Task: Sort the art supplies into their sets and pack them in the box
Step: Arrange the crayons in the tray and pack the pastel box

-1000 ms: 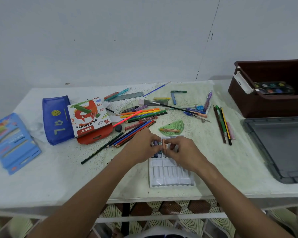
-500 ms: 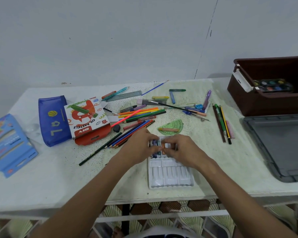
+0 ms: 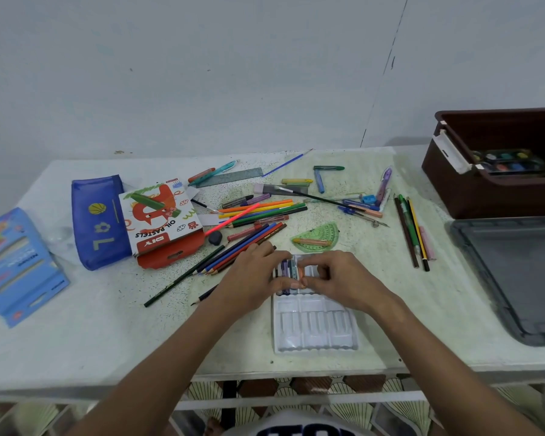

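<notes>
**Two hands at the far end of a pastel tray**

Both working over the white plastic tray (image 3: 315, 328), at its far end. Left hand (image 3: 252, 278) curled, fingertips and thumb closed on the row of dark pastels (image 3: 286, 269) already seated in the far slots. Right hand (image 3: 343, 280) curled too, thumb and forefinger pinching an orange pastel (image 3: 301, 272) just beside that row, right against the left fingertips. Near slots of the tray, toward the wrists, showing bare white plastic.

Just beyond the right hand, a green protractor (image 3: 323, 236). Beyond and left of the left hand, a fan of coloured pencils (image 3: 249, 243), tips touching its knuckles; farther left, the oil pastels box (image 3: 162, 220) leaning on a blue pencil case (image 3: 96, 221). Well off to the right of the right hand, a brown box (image 3: 491, 196) with a paint palette (image 3: 510, 162) inside, and nearer, its grey lid (image 3: 516, 278) lying flat.
</notes>
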`<state>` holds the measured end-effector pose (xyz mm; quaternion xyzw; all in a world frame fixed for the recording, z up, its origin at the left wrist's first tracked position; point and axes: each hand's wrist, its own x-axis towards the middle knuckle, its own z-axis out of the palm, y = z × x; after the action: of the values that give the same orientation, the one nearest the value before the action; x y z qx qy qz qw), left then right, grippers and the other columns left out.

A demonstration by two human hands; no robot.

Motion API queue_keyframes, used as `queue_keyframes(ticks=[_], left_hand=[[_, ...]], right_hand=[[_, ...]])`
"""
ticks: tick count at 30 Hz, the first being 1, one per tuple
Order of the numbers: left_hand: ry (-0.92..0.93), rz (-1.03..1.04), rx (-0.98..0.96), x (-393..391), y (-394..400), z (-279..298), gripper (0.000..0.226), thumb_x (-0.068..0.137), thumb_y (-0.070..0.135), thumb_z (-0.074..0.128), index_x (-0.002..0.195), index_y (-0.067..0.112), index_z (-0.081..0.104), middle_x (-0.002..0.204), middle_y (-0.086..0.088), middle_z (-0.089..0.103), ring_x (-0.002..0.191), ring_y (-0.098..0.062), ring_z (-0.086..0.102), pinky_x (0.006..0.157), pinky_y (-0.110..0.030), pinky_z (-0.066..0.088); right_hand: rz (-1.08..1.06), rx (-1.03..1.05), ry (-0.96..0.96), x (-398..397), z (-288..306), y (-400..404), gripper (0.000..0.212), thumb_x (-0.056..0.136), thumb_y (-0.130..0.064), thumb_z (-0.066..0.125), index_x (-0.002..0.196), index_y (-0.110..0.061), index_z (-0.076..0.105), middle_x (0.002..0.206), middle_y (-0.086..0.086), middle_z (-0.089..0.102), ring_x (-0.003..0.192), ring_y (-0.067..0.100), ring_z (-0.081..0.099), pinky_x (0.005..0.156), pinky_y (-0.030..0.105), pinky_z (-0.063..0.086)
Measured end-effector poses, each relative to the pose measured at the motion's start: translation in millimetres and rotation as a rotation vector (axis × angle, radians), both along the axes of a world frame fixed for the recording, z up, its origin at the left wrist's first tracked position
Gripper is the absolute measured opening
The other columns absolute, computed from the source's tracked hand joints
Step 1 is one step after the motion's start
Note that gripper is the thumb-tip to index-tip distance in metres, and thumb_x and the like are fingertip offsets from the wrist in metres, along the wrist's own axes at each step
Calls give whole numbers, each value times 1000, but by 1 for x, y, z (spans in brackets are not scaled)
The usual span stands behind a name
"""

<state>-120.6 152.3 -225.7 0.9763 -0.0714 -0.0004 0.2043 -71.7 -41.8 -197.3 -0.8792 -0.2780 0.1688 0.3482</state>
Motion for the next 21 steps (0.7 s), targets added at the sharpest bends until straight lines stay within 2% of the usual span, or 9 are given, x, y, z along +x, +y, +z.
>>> queue_keyframes(ticks=[3, 4, 6, 7, 9, 12, 13, 16, 21], left_hand=[[50, 56, -87, 0, 0, 4, 75, 76, 70, 52, 136, 26, 47, 112, 9, 51, 101, -10, 46, 92, -34, 43], [80, 86, -168, -1, -1, 6, 74, 76, 66, 60, 136, 25, 46, 113, 7, 55, 98, -9, 48, 87, -31, 43], [88, 143, -319, -1, 2, 14, 60, 80, 53, 68, 131, 23, 52, 97, 6, 58, 82, -6, 50, 71, -24, 41], [52, 167, -331, 0, 6, 19, 49, 85, 46, 67, 126, 22, 56, 91, 7, 57, 78, -6, 51, 66, -21, 39], [-54, 225, -239, 8, 21, 28, 31, 91, 35, 62, 118, 20, 62, 91, 7, 59, 80, -10, 54, 64, -21, 37], [-70, 312, -146, 22, 52, 37, 27, 93, 34, 59, 116, 20, 66, 97, 1, 59, 84, -14, 54, 71, -26, 39], [-57, 323, -124, 26, 60, 38, 27, 93, 35, 59, 115, 21, 66, 97, 0, 59, 83, -14, 54, 72, -27, 41], [-41, 300, -89, 31, 71, 43, 24, 92, 32, 59, 112, 21, 68, 95, -1, 61, 86, -18, 56, 77, -31, 47], [76, 288, -13, 39, 70, 43, 45, 87, 56, 56, 106, 19, 72, 88, -5, 65, 78, -19, 58, 73, -35, 52]], right_hand=[[26, -27, 31, 6, 2, 1, 20, 86, -21, 70, 104, -28, 73, 51, -5, 39, 45, 8, 35, 50, 25, 30], [36, -38, 40, 9, 3, 2, 20, 86, -22, 70, 104, -28, 73, 51, -4, 43, 46, 7, 37, 50, 24, 32], [49, -44, 38, 16, 7, 5, 21, 86, -26, 71, 106, -26, 73, 60, -1, 56, 50, 6, 45, 51, 20, 37], [43, -40, 28, 21, 9, 8, 23, 86, -28, 71, 108, -25, 72, 67, -1, 60, 54, 5, 48, 52, 16, 39], [8, -6, 9, 33, 13, 15, 26, 86, -26, 71, 111, -21, 71, 79, -7, 64, 62, -1, 51, 55, 7, 39], [-21, 27, -57, 55, 13, 33, 21, 89, -22, 67, 109, -18, 72, 94, -7, 66, 70, -6, 53, 60, 4, 37], [-22, 28, -92, 62, 13, 40, 20, 89, -22, 66, 108, -18, 72, 94, -7, 66, 71, -6, 53, 63, 5, 36], [-24, 1, -156, 78, 10, 59, 22, 89, -21, 66, 110, -16, 71, 98, -4, 65, 82, 4, 55, 78, 22, 43], [96, -99, -221, 90, 5, 83, 28, 90, -21, 66, 116, -13, 69, 115, 2, 66, 102, 16, 60, 91, 27, 46]])
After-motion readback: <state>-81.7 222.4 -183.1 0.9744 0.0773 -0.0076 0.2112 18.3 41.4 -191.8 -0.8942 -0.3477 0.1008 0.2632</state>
